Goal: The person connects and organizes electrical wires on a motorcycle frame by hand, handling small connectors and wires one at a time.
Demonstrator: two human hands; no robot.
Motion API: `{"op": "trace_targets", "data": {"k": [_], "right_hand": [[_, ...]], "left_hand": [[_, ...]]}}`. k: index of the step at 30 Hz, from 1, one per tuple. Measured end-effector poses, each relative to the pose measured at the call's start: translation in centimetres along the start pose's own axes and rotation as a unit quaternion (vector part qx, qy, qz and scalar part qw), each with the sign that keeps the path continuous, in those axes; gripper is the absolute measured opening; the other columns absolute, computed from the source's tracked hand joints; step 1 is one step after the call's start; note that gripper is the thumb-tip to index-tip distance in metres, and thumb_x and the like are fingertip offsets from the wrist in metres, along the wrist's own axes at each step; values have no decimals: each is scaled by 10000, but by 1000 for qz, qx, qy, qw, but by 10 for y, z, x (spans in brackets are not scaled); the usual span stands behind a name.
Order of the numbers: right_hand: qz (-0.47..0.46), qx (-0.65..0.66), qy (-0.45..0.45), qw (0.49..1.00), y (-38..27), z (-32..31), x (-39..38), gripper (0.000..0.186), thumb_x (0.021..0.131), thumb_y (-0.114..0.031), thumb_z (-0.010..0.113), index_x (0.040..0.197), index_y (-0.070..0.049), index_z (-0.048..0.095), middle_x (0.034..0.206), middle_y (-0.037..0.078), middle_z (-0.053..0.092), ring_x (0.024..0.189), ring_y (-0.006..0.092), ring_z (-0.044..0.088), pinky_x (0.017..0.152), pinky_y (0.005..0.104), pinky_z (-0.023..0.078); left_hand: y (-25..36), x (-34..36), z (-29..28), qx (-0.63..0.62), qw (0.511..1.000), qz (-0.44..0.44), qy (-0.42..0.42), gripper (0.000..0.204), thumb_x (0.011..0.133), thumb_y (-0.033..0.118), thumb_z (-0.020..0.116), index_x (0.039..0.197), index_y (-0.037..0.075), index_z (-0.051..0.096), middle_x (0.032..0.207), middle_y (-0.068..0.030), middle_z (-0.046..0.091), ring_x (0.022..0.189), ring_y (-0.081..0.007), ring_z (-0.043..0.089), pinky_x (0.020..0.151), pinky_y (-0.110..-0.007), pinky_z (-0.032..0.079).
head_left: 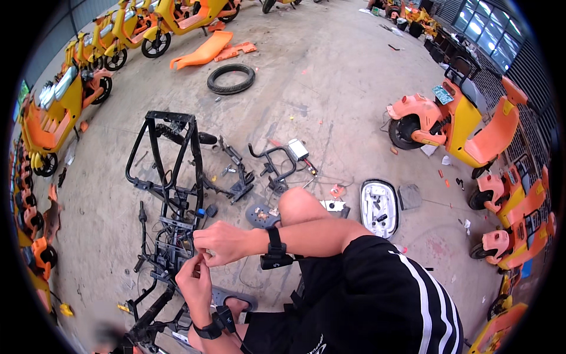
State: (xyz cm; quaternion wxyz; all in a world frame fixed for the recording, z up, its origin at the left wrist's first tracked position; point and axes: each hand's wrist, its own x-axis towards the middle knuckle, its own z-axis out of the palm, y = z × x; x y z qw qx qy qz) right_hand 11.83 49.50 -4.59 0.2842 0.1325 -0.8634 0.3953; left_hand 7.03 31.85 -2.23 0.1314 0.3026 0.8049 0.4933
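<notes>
My right hand [221,242] comes in from the right with its fingers pinched. Just below it, my left hand [194,282] is also pinched, and the fingertips of both hands meet. Whatever small thing lies between them is hidden. Both hands are over the right side of a black scooter frame [171,227], a bare tubular chassis lying on the concrete floor. Cables and brackets crowd its middle, beside my fingers. A small blue connector [201,212] shows just above my right hand.
Beyond the frame lie a black tyre [231,79], orange body panels [203,50], a bent black tube bracket [274,162] and a silver box [298,150]. A white tray-like shell [379,207] rests right of my knee. Yellow-orange scooters [454,118] stand along both sides.
</notes>
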Motion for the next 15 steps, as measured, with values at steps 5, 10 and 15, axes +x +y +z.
{"op": "trace_targets", "data": {"k": [5,10,15], "right_hand": [[68,68,-14,995,-6,-5,1,186,726,-108,702,781,-51,534,773,69,570,602,256,574,505,361,432],[158,157,0,975,-13,-3,5,186,745,-137,706,857,-55,583,811,60,621,595,202,588,543,339,467],[178,220,6,959,-3,5,1,236,759,-158,700,958,-60,617,871,64,651,604,153,591,554,320,475]], "left_hand": [[4,2,0,-26,999,28,32,147,862,-41,657,1006,-62,677,824,-64,650,652,-75,549,566,-217,440],[-2,2,0,-40,997,40,57,173,883,-24,653,1051,-43,690,870,-63,654,687,-61,545,573,-212,437],[-5,1,5,-60,995,-4,80,177,901,-2,650,1069,-23,701,902,-72,659,747,-64,578,622,-191,454]]}}
